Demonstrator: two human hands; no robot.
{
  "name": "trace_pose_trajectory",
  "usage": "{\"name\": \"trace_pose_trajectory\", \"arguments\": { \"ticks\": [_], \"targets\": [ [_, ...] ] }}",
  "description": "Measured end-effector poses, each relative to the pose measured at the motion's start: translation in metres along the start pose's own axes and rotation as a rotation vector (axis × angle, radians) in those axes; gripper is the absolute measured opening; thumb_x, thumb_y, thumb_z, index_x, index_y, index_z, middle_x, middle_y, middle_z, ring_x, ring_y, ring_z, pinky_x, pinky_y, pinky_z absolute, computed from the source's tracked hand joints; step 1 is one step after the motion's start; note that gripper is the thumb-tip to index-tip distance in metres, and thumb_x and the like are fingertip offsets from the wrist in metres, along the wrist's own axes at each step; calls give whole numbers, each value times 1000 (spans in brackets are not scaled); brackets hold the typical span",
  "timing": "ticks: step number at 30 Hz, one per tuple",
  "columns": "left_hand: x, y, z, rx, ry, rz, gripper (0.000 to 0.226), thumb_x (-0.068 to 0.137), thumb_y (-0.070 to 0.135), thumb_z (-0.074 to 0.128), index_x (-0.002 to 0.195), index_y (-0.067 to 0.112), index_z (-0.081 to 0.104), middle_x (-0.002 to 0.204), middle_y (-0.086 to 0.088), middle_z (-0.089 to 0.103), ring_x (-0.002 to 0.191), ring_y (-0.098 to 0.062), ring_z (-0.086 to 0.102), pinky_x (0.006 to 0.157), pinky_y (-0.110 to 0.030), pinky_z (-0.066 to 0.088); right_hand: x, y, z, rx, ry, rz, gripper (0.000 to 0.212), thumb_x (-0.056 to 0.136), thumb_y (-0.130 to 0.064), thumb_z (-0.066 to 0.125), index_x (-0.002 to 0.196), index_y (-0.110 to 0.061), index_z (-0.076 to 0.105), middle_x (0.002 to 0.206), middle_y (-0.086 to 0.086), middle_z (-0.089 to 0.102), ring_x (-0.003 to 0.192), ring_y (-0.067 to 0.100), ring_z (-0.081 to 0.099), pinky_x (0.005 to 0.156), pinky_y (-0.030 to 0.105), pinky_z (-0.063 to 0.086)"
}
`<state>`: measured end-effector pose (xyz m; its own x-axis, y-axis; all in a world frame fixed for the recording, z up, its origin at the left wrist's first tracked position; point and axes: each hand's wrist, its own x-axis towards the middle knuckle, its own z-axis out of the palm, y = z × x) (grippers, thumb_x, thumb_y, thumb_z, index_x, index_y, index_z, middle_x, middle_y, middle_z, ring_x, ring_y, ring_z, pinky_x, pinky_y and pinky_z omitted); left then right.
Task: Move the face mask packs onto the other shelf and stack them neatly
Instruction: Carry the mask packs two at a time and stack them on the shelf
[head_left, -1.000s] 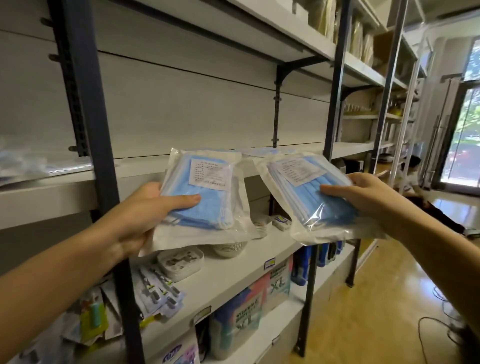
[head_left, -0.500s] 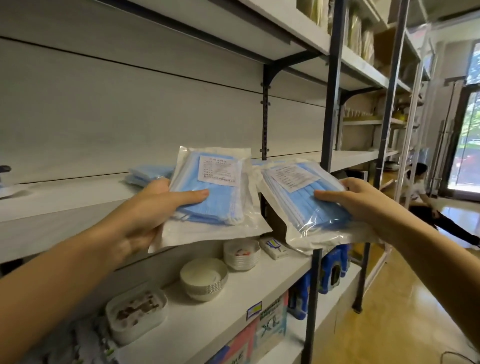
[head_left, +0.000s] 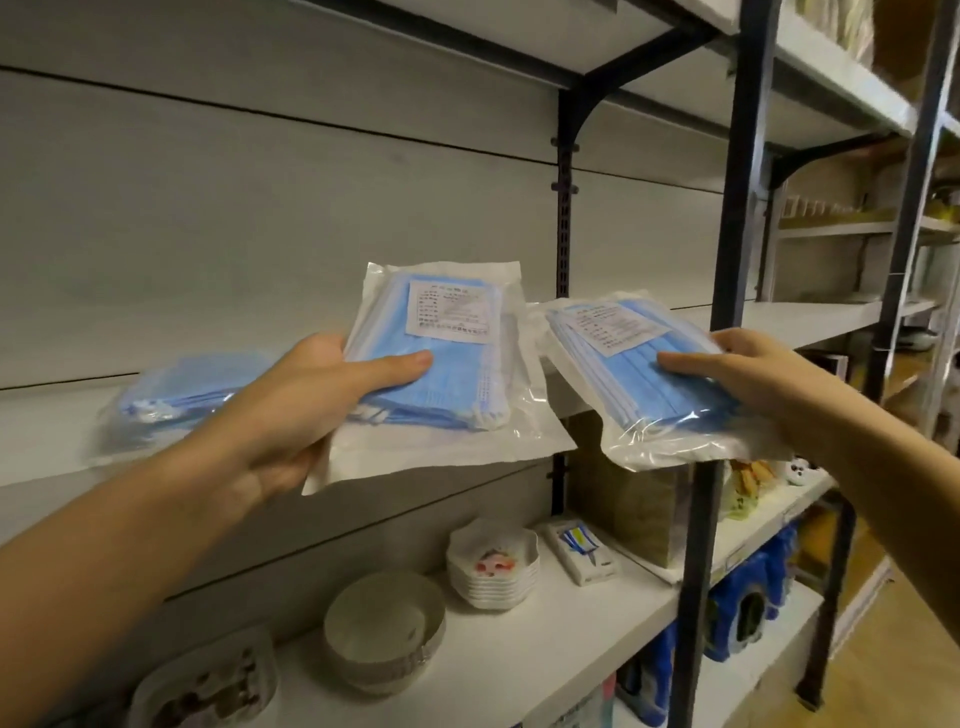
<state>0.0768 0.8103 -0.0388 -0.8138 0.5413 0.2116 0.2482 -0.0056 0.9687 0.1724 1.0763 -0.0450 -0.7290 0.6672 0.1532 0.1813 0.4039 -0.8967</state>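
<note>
The left pack (head_left: 452, 364) of blue face masks is clasped by the left grip (head_left: 311, 400), with the thumb laid across its clear front and the fingers hidden behind it. It is held tilted, label uppermost, in front of and a little above the middle shelf (head_left: 810, 318). The right pack (head_left: 644, 379) is held by the right grip (head_left: 748, 374) in the same way, thumb on top, and is raised over the front edge of the middle shelf, its lower corner hanging forward of that edge. The two packs are seen just beside each other; whether they touch cannot be told. A third pack (head_left: 176, 395) of blue masks is laid flat on the middle shelf, partly hidden behind the left wrist. Below the middle shelf, a stack of bowls (head_left: 384, 629), a stack of small dishes (head_left: 493, 566) and a small white box (head_left: 584, 553) are set on the next board down
</note>
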Motion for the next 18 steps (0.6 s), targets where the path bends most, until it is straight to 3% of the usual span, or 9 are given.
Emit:
{"name": "trace_pose_trajectory", "arguments": {
  "ticks": [4, 7, 12, 16, 18],
  "targets": [
    [30, -6, 26, 43, 103, 11, 11, 80, 22, 63, 90, 15, 64, 62, -1, 74, 50, -12, 69, 41, -19, 51, 63, 10, -11, 4, -50, -54, 58, 76, -37, 67, 123, -12, 42, 95, 9, 58, 81, 23, 60, 64, 30, 51],
    [54, -8, 46, 50, 196, 9, 12, 78, 20, 64, 88, 13, 65, 62, -3, 74, 48, -13, 68, 40, -19, 50, 112, 14, -19, -34, -85, -103, 66, 76, -40, 67, 130, -13, 39, 84, 3, 54, 73, 17, 56, 54, 26, 45],
    [93, -10, 71, 82, 335, -18, 17, 77, 20, 65, 92, 12, 67, 68, -4, 76, 52, -14, 70, 42, -19, 51, 184, 20, -33, -27, -180, -145, 69, 77, -39, 67, 133, -14, 36, 79, 1, 49, 69, 17, 54, 52, 27, 42],
    [118, -13, 82, 113, 440, -46, 17, 79, 20, 66, 93, 10, 67, 65, -4, 75, 49, -14, 69, 41, -19, 50, 225, 22, -30, 10, -250, -174, 69, 76, -38, 69, 132, -13, 36, 96, 10, 57, 78, 23, 59, 60, 32, 50],
    [131, -12, 84, 149, 494, -63, 17, 79, 20, 67, 91, 8, 67, 61, -3, 74, 47, -14, 68, 42, -19, 51, 242, 23, -25, 44, -275, -188, 63, 76, -35, 70, 127, -13, 39, 87, 6, 56, 75, 21, 59, 62, 31, 51]
  ]
}}
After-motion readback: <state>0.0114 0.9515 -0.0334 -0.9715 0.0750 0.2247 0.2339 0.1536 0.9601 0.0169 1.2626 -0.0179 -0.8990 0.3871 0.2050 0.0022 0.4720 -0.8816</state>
